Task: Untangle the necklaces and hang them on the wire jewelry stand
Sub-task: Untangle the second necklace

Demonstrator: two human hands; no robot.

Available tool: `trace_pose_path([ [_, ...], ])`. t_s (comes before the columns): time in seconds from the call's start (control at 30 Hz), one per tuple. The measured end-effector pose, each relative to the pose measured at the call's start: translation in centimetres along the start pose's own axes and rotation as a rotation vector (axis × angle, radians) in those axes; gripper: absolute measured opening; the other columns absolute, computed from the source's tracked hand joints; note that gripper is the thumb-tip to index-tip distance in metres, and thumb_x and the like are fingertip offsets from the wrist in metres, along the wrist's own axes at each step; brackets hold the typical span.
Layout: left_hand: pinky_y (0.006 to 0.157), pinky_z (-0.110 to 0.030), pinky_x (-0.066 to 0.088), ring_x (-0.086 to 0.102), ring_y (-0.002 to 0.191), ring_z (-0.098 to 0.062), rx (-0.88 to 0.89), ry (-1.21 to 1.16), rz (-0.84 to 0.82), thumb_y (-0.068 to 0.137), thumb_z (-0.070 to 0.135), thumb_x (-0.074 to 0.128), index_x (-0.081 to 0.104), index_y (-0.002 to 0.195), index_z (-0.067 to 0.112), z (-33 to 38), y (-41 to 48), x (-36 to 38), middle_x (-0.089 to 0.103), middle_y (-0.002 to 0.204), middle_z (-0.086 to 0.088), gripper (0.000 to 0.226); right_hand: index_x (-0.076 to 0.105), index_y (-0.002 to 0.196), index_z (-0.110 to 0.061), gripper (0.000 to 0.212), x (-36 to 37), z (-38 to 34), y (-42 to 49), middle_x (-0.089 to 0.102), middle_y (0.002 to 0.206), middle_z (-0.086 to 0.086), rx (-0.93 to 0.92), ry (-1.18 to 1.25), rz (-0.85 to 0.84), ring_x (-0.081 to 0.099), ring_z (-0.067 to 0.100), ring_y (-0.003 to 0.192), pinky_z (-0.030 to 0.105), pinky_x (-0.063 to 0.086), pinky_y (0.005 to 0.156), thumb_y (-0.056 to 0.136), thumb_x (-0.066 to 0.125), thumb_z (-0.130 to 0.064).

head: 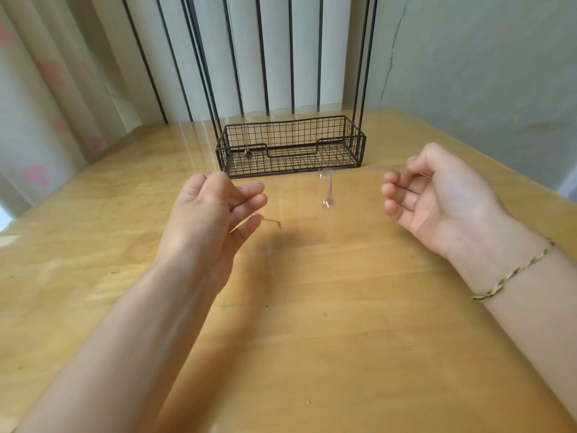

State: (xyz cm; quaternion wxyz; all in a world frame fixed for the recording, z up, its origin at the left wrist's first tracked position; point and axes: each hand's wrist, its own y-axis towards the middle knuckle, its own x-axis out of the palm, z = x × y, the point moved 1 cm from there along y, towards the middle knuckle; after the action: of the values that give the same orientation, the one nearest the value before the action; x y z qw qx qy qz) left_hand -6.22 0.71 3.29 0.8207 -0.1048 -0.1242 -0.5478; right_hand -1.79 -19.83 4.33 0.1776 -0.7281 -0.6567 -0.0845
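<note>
A thin necklace (327, 200) is held taut btwn both hands above the counter (312, 323), just in front of the wire jewelry stand (290, 132); its small pendant (327, 204) hangs from the mid-span, and the chain itself is too fine and blurred to be traced fully. The L hand (212, 210) is turned palm-up w/ fingers (249, 198) curled in on one end of the chain, a short extender tail (273, 221) dangling below them; the R hand (437, 195) is likewise palm-up, the other end being pinched btwn thumb and curled fingers (393, 189). A second necklace (249, 154) is already hung on the stand's L side, its dark pendant reaching down to the basket rim. The step in hand is judged to be the lift of a freed necklace toward the stand, untangling seemingly done for this piece, since no knot can be made out. Next, both ends need to be raised to the top bar, which is out of frame, and the chain draped or clasped over it; the spread should be kept so the pendant is not swung into the hung chain; a light, steady pinch is called for, as the links are v. fine.
</note>
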Motion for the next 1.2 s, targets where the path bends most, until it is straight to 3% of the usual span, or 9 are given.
trace_pose_path([
  [0.33,0.049,-0.018,0.045,0.061,0.056,-0.01,-0.011,-0.091,0.048,0.084,0.006,0.036,0.044,0.078,0.018,-0.3,0.2,-0.1,0.067,0.063,0.001,0.016,0.046,0.076,-0.012,0.017,-0.3,0.8,0.8,0.059,0.056,0.001,0.094,0.157,0.078,0.062,0.012,0.043,0.018,0.049,0.044,0.088,0.034,-0.009],
  [0.6,0.06,-0.024,0.051,0.07,0.071,-0.016,-0.058,-0.175,0.014,0.088,0.006,0.031,0.047,0.07,0.015,-0.1,-0.5,0.6,0.072,0.069,-0.004,0.026,0.04,0.076,-0.013,0.018,0.1,1.5,0.9,0.051,0.065,0.005,0.109,0.236,0.1,0.063,0.015,0.042,0.025,0.055,0.047,0.091,0.032,-0.009],
  [0.7,0.058,-0.023,0.052,0.066,0.062,-0.017,-0.071,-0.261,-0.006,0.088,0.003,0.029,0.042,0.067,0.013,-0.1,-0.7,0.7,0.057,0.055,-0.002,0.027,0.044,0.078,-0.011,0.018,0.2,1.7,0.9,0.053,0.064,0.004,0.115,0.224,0.095,0.062,0.014,0.041,0.023,0.053,0.045,0.091,0.031,-0.008],
  [0.8,0.044,-0.02,0.042,0.049,0.046,-0.013,-0.081,-0.259,-0.02,0.086,0.004,0.028,0.036,0.07,0.014,-0.3,-0.6,0.7,0.041,0.052,0.0,0.021,0.045,0.08,-0.009,0.017,0.5,2.0,0.9,0.052,0.061,0.004,0.108,0.225,0.092,0.061,0.014,0.04,0.023,0.052,0.043,0.09,0.031,-0.007],
  [0.93,0.038,-0.018,0.027,0.029,0.046,-0.01,-0.018,0.135,-0.082,0.086,0.005,0.033,0.035,0.07,0.016,-0.6,-0.7,1.1,0.033,0.058,0.004,0.019,0.043,0.077,-0.009,0.018,1.1,1.9,0.7,0.047,0.057,0.005,0.002,0.19,0.088,0.056,0.015,0.038,0.025,0.053,0.047,0.089,0.031,-0.004],
  [1.07,0.047,-0.021,0.032,0.036,0.043,-0.007,0.137,0.655,-0.194,0.084,0.02,0.065,0.064,0.079,0.02,-0.7,-1.3,1.3,0.043,0.053,0.011,0.006,0.041,0.078,-0.009,0.016,1.0,1.7,0.6,0.047,0.058,0.005,-0.035,0.181,0.088,0.054,0.015,0.038,0.026,0.052,0.047,0.089,0.031,-0.004],
  [1.2,0.042,-0.018,0.025,0.027,0.04,-0.006,0.149,0.748,-0.31,0.076,0.029,0.076,0.074,0.077,0.021,-0.8,-1.8,1.4,0.033,0.043,0.014,0.008,0.04,0.078,-0.013,0.017,0.8,1.5,0.6,0.048,0.061,0.005,-0.06,0.099,0.099,0.053,0.015,0.04,0.026,0.053,0.048,0.091,0.031,-0.006],
])
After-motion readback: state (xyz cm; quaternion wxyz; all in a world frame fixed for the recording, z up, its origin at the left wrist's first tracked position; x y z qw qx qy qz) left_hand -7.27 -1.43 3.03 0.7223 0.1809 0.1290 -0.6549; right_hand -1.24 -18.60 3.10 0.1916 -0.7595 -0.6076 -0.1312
